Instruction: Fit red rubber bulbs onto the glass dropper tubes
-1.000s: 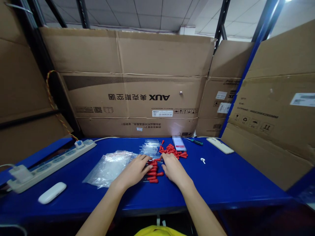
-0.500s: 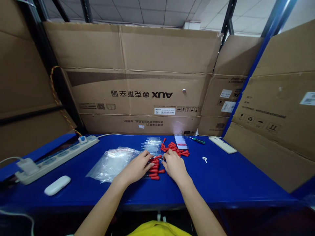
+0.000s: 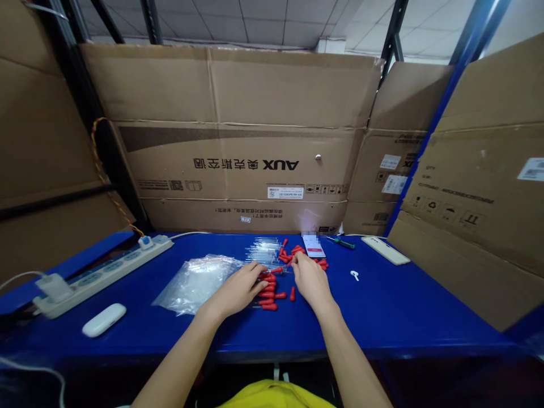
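My left hand (image 3: 240, 290) is curled over a row of red-bulbed droppers (image 3: 267, 294), with a glass tube under a red bulb (image 3: 276, 270) at its fingertips. Its palm hides part of the row. My right hand (image 3: 312, 277) reaches to the near side of a heap of loose red rubber bulbs (image 3: 297, 249). Its thumb and finger close on a red bulb there, mostly hidden by the fingers. One single bulb (image 3: 292, 293) lies apart between the hands. Several clear glass tubes (image 3: 263, 251) lie behind my left hand.
A clear plastic bag (image 3: 198, 282) lies left of my left hand. A phone-like card (image 3: 313, 247), a green screwdriver (image 3: 342, 242), a white earbud (image 3: 354, 276) and a white phone (image 3: 385, 250) lie to the right. A power strip (image 3: 106, 275) and white case (image 3: 104, 320) stand left.
My right hand has moved right and slightly back, away from my left fingertips to the bulb heap. The single bulb between the hands has come into sight. My left hand stays nearly still.
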The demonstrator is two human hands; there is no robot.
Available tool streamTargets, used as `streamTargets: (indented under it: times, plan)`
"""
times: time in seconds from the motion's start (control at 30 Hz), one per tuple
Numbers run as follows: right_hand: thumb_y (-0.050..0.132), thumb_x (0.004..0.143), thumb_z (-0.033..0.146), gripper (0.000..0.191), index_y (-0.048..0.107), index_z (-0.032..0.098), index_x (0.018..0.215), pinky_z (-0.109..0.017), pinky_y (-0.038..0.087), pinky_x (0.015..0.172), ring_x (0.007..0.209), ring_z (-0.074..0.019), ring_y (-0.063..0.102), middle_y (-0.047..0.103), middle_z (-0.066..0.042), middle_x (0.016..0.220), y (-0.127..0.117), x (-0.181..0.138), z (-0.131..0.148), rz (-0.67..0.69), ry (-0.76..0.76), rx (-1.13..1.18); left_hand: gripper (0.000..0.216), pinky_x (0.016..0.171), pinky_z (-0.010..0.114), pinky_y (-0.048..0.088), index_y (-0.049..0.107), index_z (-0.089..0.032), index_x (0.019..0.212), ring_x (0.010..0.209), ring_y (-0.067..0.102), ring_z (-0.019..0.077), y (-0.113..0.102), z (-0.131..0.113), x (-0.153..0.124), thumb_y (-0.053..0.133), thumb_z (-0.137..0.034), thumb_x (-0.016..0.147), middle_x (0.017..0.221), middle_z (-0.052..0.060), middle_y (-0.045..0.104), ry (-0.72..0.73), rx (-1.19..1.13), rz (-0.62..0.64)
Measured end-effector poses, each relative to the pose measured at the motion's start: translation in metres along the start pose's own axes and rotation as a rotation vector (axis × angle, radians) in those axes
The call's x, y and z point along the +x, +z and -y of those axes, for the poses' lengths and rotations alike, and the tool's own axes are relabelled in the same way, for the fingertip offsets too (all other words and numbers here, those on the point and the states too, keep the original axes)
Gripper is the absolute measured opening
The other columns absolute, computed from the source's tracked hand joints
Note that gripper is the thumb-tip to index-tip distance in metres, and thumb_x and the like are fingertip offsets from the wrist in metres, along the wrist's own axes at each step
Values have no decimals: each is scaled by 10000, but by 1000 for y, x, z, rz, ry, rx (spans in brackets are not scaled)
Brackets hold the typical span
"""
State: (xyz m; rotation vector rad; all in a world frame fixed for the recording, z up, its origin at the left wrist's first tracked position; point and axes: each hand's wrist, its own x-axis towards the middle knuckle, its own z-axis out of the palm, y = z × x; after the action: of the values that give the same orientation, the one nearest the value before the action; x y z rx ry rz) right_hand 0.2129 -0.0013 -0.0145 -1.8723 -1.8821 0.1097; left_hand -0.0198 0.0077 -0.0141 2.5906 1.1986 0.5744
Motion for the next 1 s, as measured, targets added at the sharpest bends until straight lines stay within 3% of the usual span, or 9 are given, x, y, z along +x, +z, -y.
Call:
streamTargets:
  times: [0.17,0.4,0.53,0.67,0.83,1.0]
  plan:
    - [521,1032,262,119,597,244,942,-310,482,723,831,-246,754,780,-45,885,9,7,-11,-142,-20,478,279,1044,426,544,641,-227,1278,1201,679,297,-2,-3,1,469,-336,1088,1282,112,688,-36,4,38]
    - [568,961,429,193,609,240,950,-320,538,681,700,-223,742,768,-43,827,0,11,-9,-386,75,868,302,1014,420,562,668,-217,1253,1167,695,302,-1,0,3,473,-379,1089,1252,122,703,-41,22,44]
    - [676,876,437,222,630,224,915,-298,549,637,651,-210,748,751,-24,753,-3,11,-2,-307,73,1080,330,1025,442,566,680,-210,1258,1190,699,313,-5,-2,5,486,-418,1092,1294,130,714,-45,17,-89]
    - [767,844,416,232,650,216,860,-273,546,628,720,-224,790,768,-29,747,-4,4,14,-123,-3,1159,372,1072,404,549,651,-246,1358,1258,687,273,-13,-13,6,503,-480,1109,1360,106,725,76,-89,-270]
    - [740,892,357,151,694,218,855,-280,577,679,734,-207,785,781,-18,764,-15,-12,36,-63,-143,1069,334,832,332,559,706,-236,1087,905,734,225,-16,-17,7,434,-425,1136,1005,52,793,168,-8,-366]
    - [709,919,371,167,719,230,1007,-302,594,754,789,-206,783,799,-14,834,-33,-13,24,-27,-204,957,281,813,314,532,688,-232,1057,899,743,216,-17,-12,9,501,-433,1117,983,43,791,185,-5,-472]
